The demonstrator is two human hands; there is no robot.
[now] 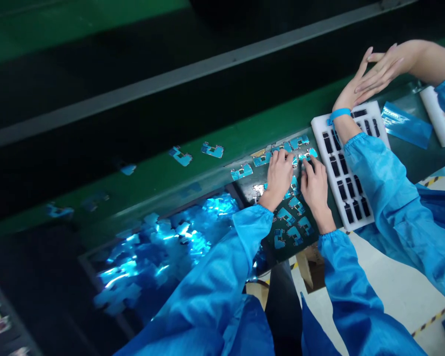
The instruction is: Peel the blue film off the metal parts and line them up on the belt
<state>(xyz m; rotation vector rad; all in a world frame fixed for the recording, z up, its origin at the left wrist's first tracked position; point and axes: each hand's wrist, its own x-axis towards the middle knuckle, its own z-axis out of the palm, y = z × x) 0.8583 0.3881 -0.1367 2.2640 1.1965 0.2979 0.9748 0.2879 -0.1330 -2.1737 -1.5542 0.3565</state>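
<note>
My left hand (281,174) is bent over the bench with its fingers closed on a small circuit board (293,159) covered in blue film; the fingers partly hide it. Close by on the right, my right hand (315,183) has its fingertips pinched at another blue-filmed circuit board (307,154). Similar boards lie around both hands, among them one left of my left hand (242,171) and several in loose rows below, such as this board (286,216). A shiny bare-looking board (258,192) shows beside my left wrist.
A heap of glossy blue film pieces (170,242) fills the left of the bench. More boards (213,150) lie on the green belt edge. A white foam tray (339,198) with black parts stands at right, under a co-worker's arms and hands (378,74). A blue sheet (407,124) lies beyond.
</note>
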